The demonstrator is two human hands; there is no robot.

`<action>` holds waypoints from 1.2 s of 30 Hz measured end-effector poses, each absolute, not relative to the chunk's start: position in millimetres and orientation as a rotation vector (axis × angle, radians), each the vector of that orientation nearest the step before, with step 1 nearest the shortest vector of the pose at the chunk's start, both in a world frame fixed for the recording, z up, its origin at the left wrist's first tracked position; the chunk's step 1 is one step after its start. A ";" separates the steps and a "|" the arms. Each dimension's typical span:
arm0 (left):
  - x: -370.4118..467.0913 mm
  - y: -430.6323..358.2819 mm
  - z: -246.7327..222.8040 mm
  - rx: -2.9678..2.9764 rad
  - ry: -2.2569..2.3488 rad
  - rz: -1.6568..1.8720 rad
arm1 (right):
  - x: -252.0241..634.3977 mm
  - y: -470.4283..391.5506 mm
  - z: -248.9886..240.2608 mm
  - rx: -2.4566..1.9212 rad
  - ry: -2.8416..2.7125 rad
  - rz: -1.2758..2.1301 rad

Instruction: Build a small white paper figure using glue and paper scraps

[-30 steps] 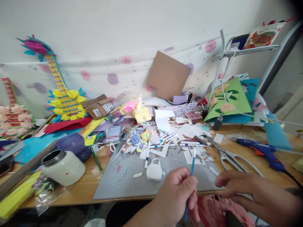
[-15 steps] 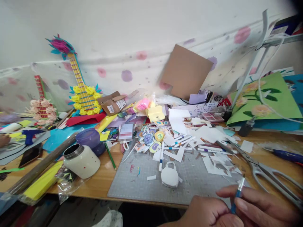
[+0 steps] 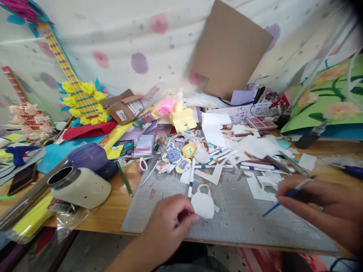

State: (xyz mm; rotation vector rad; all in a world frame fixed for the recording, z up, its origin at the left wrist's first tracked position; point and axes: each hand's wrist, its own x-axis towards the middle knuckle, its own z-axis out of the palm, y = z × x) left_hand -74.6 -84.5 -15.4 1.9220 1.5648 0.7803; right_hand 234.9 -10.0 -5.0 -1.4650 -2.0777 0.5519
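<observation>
A small white paper handbag shape [image 3: 203, 204] with a looped handle lies near the front of the grey cutting mat [image 3: 232, 223]. At its left edge, my left hand [image 3: 172, 219] is closed, thumb and fingers curled together against the paper; the exact contact is partly hidden. Off to the right, my right hand [image 3: 320, 204] is closed on a slim blue paintbrush [image 3: 279, 206], held above the mat. Its tapered blue end points down and left. A scrap sheet with cut-out holes [image 3: 259, 189] lies just left of the right hand.
Markers [image 3: 191, 177], round paper cut-outs [image 3: 173, 155] and white scraps crowd the mat's back. To the left stand a tilted white jar [image 3: 90, 189], a purple tub [image 3: 87, 155] and a green pencil [image 3: 124, 177]. Scissors [image 3: 295, 166] lie partly behind the right hand.
My hands were together at lower right around the brush. The left has moved left to the paper handbag. My right hand holds the brush with its blue end lowered. The view has tilted down.
</observation>
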 end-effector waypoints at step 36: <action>-21.1 23.8 2.9 1.524 1.097 0.803 | 180.0 14.1 -19.6 -1.132 -1.675 1.549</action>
